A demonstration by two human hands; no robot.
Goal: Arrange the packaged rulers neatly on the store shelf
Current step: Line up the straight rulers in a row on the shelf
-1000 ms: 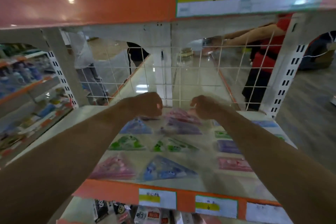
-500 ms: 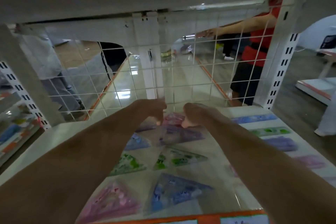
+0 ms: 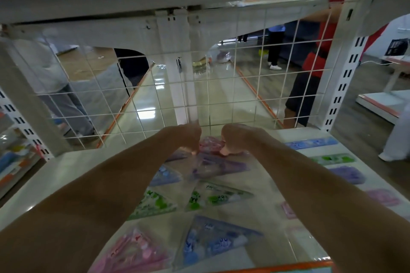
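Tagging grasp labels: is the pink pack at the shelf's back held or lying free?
Held: left hand and right hand pinch the pink pack at its edges. Lifted or resting on the shelf: cannot tell.

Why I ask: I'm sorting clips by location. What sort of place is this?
Probably a shop's stationery aisle: packaged rulers lie in rows on a white metal shelf with a wire-grid back and slotted uprights.
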